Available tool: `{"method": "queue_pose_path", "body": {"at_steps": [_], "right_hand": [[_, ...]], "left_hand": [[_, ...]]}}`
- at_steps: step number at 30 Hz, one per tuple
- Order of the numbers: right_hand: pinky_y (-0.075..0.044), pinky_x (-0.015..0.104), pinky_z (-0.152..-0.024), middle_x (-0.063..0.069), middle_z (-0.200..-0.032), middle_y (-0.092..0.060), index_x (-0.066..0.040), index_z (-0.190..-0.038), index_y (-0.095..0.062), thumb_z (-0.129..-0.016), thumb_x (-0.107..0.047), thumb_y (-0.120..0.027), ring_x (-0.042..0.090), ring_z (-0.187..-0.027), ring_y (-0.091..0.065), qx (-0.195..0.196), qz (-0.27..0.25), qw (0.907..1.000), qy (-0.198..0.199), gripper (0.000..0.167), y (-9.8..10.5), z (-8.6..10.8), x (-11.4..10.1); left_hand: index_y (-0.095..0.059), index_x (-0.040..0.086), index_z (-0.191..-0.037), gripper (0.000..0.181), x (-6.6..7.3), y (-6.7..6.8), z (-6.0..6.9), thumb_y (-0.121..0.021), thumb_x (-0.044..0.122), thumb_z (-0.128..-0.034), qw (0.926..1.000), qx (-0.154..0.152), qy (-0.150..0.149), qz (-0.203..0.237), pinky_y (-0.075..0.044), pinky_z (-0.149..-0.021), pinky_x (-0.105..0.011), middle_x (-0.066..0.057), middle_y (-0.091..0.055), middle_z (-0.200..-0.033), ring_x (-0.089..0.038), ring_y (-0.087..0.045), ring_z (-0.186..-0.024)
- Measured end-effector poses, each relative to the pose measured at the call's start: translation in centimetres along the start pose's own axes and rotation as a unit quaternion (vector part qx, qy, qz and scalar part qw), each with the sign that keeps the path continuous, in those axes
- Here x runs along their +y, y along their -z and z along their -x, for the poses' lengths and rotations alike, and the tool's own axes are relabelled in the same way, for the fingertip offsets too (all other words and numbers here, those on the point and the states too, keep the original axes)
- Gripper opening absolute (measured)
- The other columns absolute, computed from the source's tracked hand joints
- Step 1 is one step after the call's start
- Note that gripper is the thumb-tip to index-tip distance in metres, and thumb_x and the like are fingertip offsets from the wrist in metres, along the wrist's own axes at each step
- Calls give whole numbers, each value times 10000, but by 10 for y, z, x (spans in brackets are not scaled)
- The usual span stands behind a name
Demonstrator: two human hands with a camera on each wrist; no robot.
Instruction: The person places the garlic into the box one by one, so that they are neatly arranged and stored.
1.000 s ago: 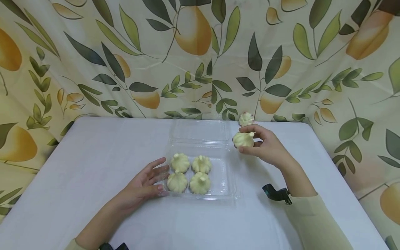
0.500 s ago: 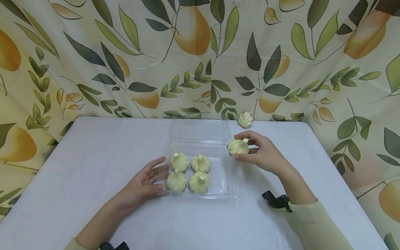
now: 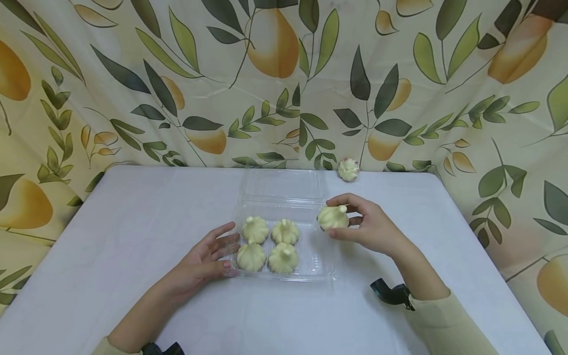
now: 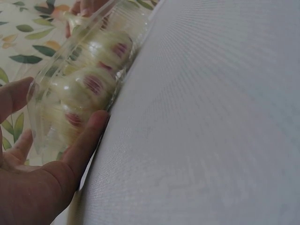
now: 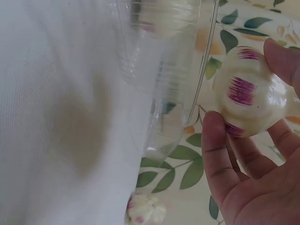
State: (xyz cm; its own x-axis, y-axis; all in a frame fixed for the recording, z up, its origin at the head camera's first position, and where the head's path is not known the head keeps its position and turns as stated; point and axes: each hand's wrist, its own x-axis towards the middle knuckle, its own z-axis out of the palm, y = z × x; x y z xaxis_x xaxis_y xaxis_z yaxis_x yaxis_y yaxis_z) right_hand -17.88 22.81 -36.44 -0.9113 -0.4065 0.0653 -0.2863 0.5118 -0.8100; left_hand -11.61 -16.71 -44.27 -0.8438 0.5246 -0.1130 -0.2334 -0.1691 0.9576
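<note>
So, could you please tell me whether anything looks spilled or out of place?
Nothing looks spilled; only one garlic bulb seems stray, alone by the table's back edge, while four others sit inside the clear container.

Held garlic (image 5: 243, 89): pale cream, streaky magenta-purple patches. Four garlic bulbs (image 3: 284, 259) in the box (image 3: 316, 259): pale yellow-green on top, same purple streaks on the undersides. Back garlic (image 3: 348, 170): cream, purple-pink marks. Box: clear, colourless. Table (image 3: 133, 256): plain white. Cloth (image 3: 284, 98): cream, orange fruit, light and dark green leaves. Sleeves (image 3: 448, 315): beige. Wrist gear (image 3: 392, 292): black.
</note>
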Motion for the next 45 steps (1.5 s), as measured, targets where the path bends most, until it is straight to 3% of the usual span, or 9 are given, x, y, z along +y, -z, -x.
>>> {"method": "queue_pose_path", "body": {"at_steps": [13, 18, 25, 29, 33, 38, 45], "right_hand": [[-557, 322, -882, 32, -1313, -611, -173, -1269, -607, -767, -156, -872, 228, -1095, -582, -200, -75, 9996, 182, 568, -7, 6, -8], [-558, 320, -883, 36, -1308, -613, -174, -1270, -608, -765, -180, -877, 266, -1098, -559, -275, -184, 9992, 212, 572, -9, 8, -9], [-561, 326, -880, 26, -1307, -613, -214, -1268, -611, -767, -206, -877, 195, -1083, -612, -370, -264, 9987, 214, 568, -15, 11, -9], [-565, 328, -873, 18, -1276, -621, -203, -1254, -620, -764, -215, -879, 216, -1076, -600, -423, -266, 9984, 275, 555, -18, 13, -12], [-568, 325, -860, -18, -1242, -627, -181, -1246, -629, -763, -218, -879, 234, -1069, -589, -457, -163, 9979, 426, 545, -21, 14, -14], [-558, 318, -848, -82, -1209, -639, -231, -1212, -636, -756, -200, -882, 182, -1085, -594, -476, 111, 9965, 673, 519, -26, 15, -17], [-541, 316, -818, -111, -1196, -645, -217, -1212, -637, -748, -181, -876, 123, -1076, -575, -564, 671, 9903, 1075, 523, -33, 16, -24]], "left_hand": [[-146, 198, -1601, 829, 1, -1, 0, -606, -11, -944, 10000, -5, 0, -19, -518, -979, -489, -179, -178, -1620, -346, -273, -1461], [-147, 197, -1601, 830, 1, 0, 0, -604, -21, -942, 10000, 6, 10, 9, -517, -979, -493, -175, -180, -1620, -361, -257, -1467], [-155, 192, -1600, 819, 3, -1, 1, -603, -11, -946, 10000, 31, 12, -29, -523, -974, -452, -185, -177, -1622, -383, -242, -1471], [-160, 190, -1599, 815, 4, -2, 2, -604, -10, -945, 10000, 48, 15, -32, -525, -971, -440, -186, -176, -1623, -387, -238, -1472], [-161, 189, -1598, 813, 4, -3, 2, -601, -15, -946, 10000, 57, 35, -33, -523, -974, -444, -184, -178, -1623, -384, -238, -1472], [-162, 199, -1598, 811, 4, -3, 1, -602, -5, -948, 10000, 59, 57, -53, -520, -978, -446, -181, -179, -1622, -381, -240, -1471], [-159, 193, -1600, 817, 2, -1, 1, -609, -1, -945, 10000, 44, 19, -22, -522, -977, -446, -188, -175, -1625, -388, -238, -1472]]}}
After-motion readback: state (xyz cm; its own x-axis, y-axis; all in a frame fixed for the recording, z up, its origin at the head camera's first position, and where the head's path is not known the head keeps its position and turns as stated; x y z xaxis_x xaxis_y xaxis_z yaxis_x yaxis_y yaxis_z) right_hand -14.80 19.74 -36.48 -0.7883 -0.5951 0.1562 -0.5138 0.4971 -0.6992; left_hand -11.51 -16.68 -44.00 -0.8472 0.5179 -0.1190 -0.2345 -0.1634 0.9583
